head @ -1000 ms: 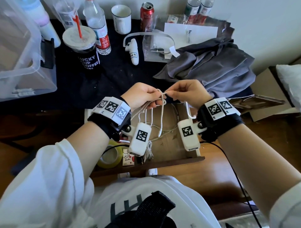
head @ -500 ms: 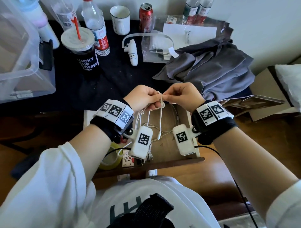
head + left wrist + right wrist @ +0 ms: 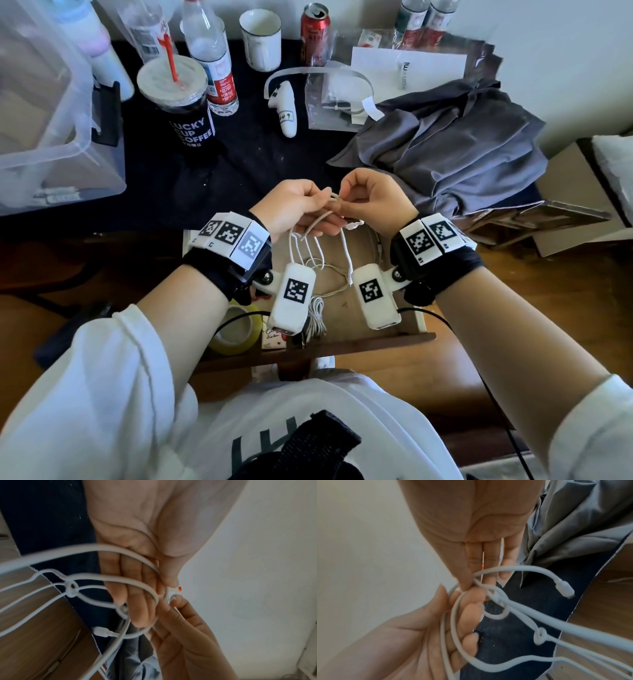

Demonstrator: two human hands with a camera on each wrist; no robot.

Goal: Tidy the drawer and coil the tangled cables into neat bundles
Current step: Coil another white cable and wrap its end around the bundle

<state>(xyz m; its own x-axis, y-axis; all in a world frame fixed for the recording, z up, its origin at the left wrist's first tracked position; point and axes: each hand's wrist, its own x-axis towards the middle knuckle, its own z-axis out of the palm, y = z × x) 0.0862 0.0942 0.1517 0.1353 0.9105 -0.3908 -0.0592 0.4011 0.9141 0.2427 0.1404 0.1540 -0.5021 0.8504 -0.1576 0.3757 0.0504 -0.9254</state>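
Note:
Both hands hold a tangled white cable (image 3: 320,245) above the open wooden drawer (image 3: 342,346). My left hand (image 3: 322,207) grips several loops of it, which hang down toward the drawer. My right hand (image 3: 342,204) pinches a strand right beside the left fingertips. In the left wrist view a small knot (image 3: 72,589) sits in the loops and a white plug (image 3: 101,632) dangles. The right wrist view shows the same knot (image 3: 539,635) and a plug end (image 3: 563,589) sticking out free. A coiled white cable (image 3: 317,317) and a thin loose cable (image 3: 337,275) lie in the drawer.
A yellow tape roll (image 3: 236,329) and a small carton (image 3: 274,337) lie in the drawer's left part. On the dark tabletop behind stand a coffee cup (image 3: 181,102), bottles, a red can (image 3: 315,34), a white controller (image 3: 284,109), a clear bin (image 3: 51,120) and a grey cloth (image 3: 445,154).
The hands have drawn closer together, and the right hand's pinch now meets the left fingertips. The hanging loops have shortened a little.

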